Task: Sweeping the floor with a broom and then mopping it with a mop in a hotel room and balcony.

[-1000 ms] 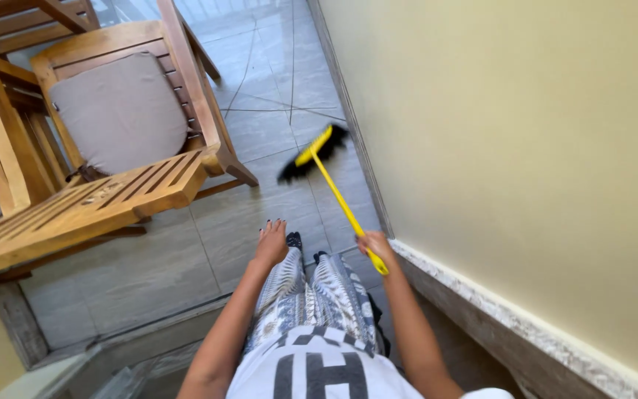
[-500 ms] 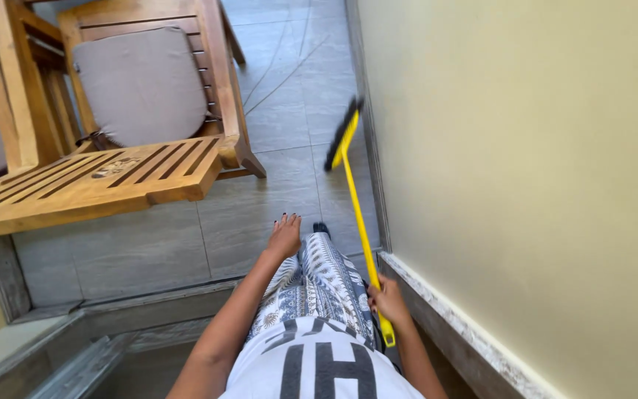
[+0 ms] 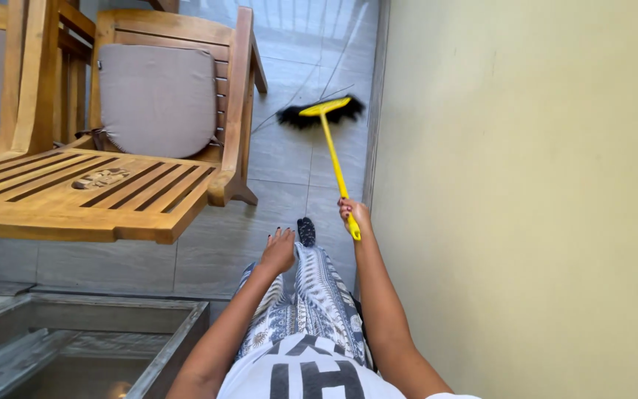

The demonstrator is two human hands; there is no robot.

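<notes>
My right hand [image 3: 354, 215] grips the end of a yellow broom handle [image 3: 334, 158]. The broom's yellow head with black bristles [image 3: 321, 112] rests on the grey tiled floor [image 3: 282, 159], out ahead beside the wall base. My left hand [image 3: 280, 250] rests on my patterned trousers [image 3: 311, 303] at the thigh, fingers spread, holding nothing. A dark shoe tip [image 3: 306, 230] shows between my two hands.
A cream wall [image 3: 526, 185] runs close along the right. A slatted wooden table [image 3: 90, 196] and a wooden chair with a grey cushion [image 3: 158, 100] stand at the left. A metal door track [image 3: 82, 332] lies at the lower left.
The broom head has swung out farther along the floor and turned crosswise. My right hand has risen and reached forward. The view has tilted up toward the chair.
</notes>
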